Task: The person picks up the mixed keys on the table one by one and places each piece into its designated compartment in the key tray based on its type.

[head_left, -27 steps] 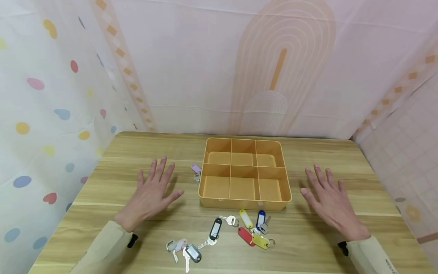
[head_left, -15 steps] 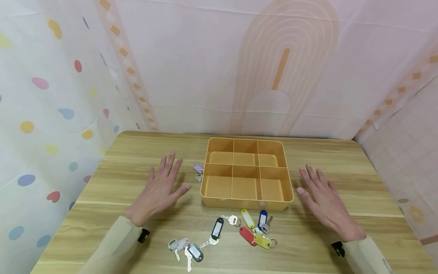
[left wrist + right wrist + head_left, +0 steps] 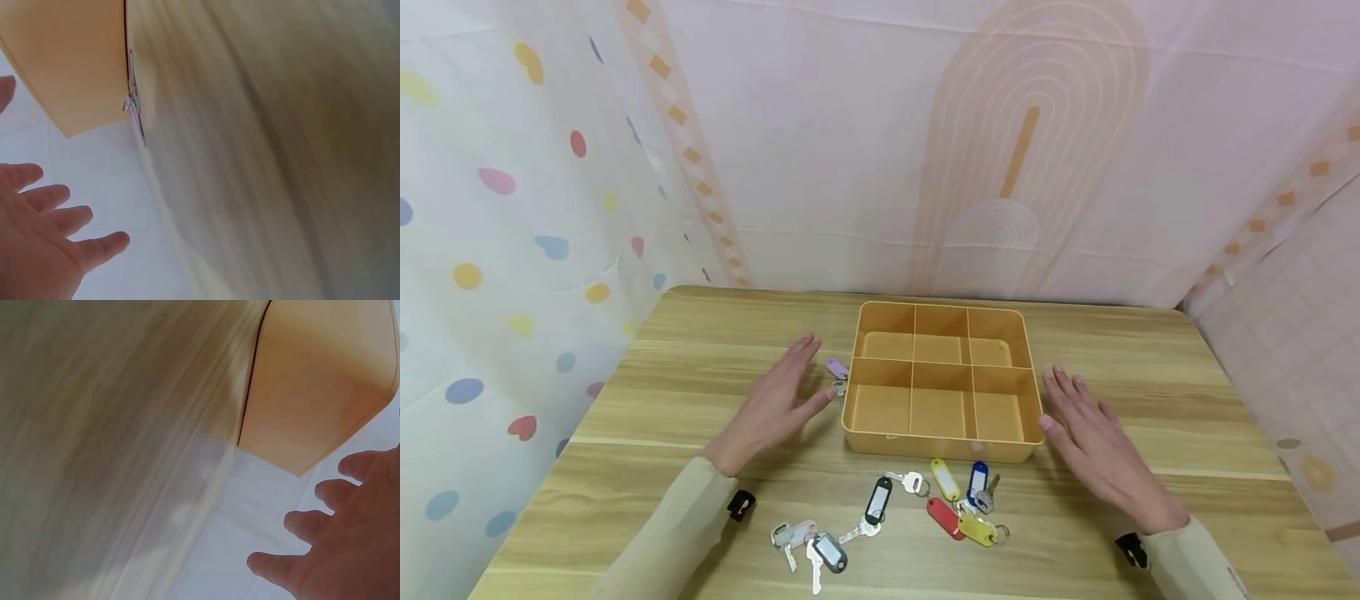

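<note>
One six-compartment orange plastic tray [image 3: 940, 447] sits on the wood-grain table [image 3: 1180, 375] between the left hand [image 3: 771, 412] and right hand [image 3: 1097, 446], both with fingers extended; a lilac key tag [image 3: 837, 367] lies at its left side (more tagged keys [image 3: 878, 502] lie nearer the person).

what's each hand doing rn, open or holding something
Left hand: open, holding nothing, left of the tray.
Right hand: open, holding nothing, by the tray's right side.
</note>
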A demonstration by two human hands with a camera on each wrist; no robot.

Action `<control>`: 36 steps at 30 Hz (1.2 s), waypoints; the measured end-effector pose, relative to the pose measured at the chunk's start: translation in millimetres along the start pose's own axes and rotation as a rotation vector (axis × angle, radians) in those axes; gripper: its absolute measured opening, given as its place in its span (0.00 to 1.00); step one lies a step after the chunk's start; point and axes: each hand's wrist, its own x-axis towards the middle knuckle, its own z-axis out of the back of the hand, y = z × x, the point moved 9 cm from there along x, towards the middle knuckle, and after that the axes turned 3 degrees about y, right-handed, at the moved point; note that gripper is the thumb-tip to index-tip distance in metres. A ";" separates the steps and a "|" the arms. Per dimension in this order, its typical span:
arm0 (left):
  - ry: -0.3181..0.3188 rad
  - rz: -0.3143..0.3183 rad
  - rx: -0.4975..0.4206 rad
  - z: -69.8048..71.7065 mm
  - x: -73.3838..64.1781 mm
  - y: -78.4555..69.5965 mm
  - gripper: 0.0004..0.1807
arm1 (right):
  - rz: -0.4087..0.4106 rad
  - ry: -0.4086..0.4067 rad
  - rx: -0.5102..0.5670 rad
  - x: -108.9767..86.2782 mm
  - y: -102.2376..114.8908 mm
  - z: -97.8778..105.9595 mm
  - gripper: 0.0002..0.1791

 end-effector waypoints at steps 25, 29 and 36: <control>0.027 0.126 -0.471 -17.8 31.3 23.2 0.31 | -0.001 0.004 0.016 1.1 4.3 -6.6 0.37; 0.037 0.132 -0.434 -21.8 34.2 25.9 0.29 | 0.015 -0.003 0.021 0.7 6.0 -6.9 0.38; 0.036 0.116 -0.317 -26.0 39.8 18.1 0.24 | 0.052 -0.002 0.027 1.6 8.9 -8.4 0.36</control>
